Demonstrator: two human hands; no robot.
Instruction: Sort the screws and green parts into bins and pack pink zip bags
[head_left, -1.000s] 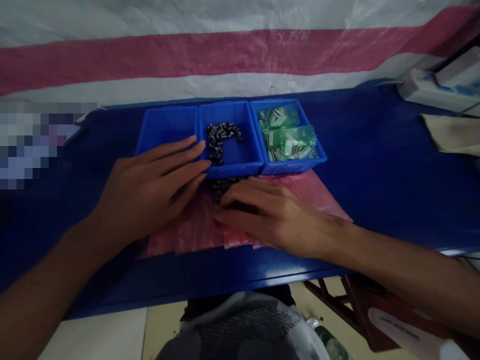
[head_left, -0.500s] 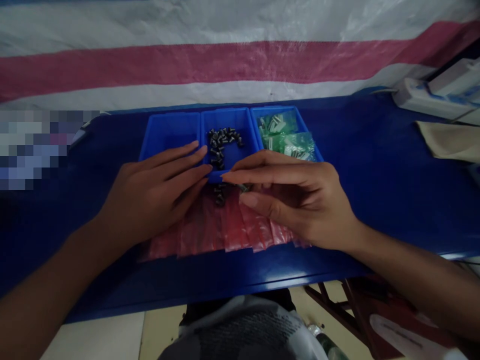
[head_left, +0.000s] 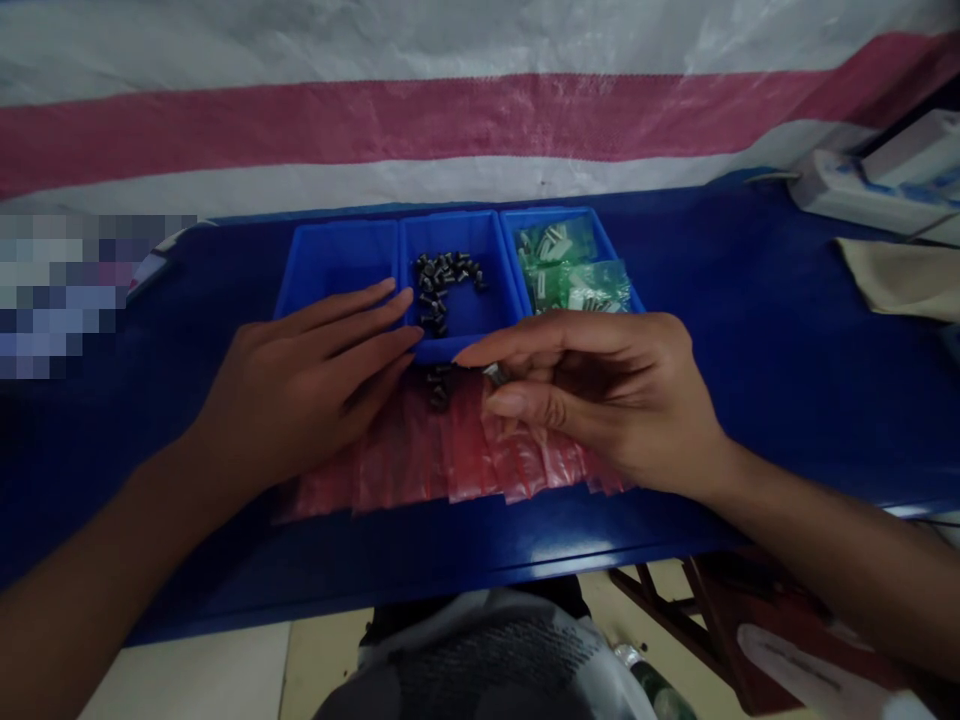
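The right hand pinches a small grey metal piece in a narrow grip between thumb and forefinger; it is probably a bolt, though the fingers half hide it. The left hand lies flat and open, its fingertips at the rim of a blue plastic three-compartment tray. The tray holds dark metal bolts and green-tinted plastic bags. More bolts lie on a spread of pink plastic bags. Any print on the bags is too small to read.

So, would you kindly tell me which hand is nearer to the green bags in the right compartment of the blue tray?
The right hand is nearer, just in front of the green bags. The left hand is farther left, its fingertips at the middle compartment.
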